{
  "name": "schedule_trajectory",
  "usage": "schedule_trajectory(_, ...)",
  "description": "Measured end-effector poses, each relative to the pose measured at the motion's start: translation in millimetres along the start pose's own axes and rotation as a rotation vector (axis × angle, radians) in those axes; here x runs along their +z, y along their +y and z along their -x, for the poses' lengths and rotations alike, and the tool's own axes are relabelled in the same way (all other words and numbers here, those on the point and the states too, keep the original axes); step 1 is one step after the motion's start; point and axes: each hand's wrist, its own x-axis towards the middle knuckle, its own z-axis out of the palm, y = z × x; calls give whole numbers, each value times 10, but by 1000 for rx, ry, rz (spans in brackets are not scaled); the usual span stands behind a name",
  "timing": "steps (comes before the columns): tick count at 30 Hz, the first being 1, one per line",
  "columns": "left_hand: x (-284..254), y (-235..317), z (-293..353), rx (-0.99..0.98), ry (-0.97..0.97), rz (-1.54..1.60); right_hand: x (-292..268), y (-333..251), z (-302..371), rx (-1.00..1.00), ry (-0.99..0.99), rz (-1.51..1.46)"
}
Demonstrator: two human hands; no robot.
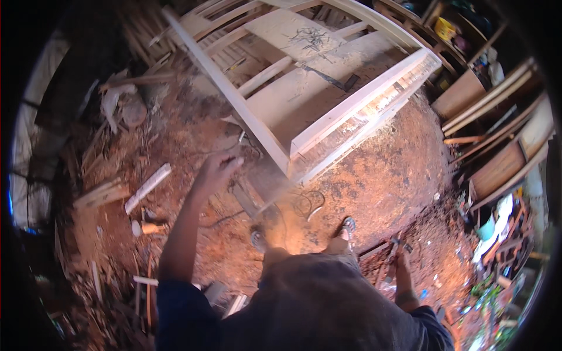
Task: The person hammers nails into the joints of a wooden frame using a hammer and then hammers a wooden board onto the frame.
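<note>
A pale wooden frame (249,120) with crosspieces and boards stands in front of me. My left hand (218,174) hovers to the left of its nearest corner, apart from the wood. Its fingers are loosely bent and apart, and I see nothing held in them. Low at my right side, my right hand (401,270) is closed round what looks like a hammer (401,243), whose dark head shows above the fingers. On the frame's boards lie a heap of nails (313,38) and a dark long-handled tool (329,78) of unclear kind.
Loose wood (147,188) and a pale-headed mallet-like tool (147,228) lie on the brown ground at left. A cable (316,206) curls near my feet. Planks and panels (497,169) lean at right, beside a green container (485,229). Scrap wood covers the lower left.
</note>
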Motion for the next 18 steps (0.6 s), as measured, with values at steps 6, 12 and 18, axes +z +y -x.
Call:
schedule_trajectory(6,-195,-1243,464,-128,-165,82,1297,689,946,51,76,-44)
schedule_trajectory(12,-702,-1048,271,-113,-283,-164,1831,1907,1605,268,17,4)
schedule_trajectory(18,-503,-532,-713,345,-209,-312,2117,2821,1836,371,83,252)
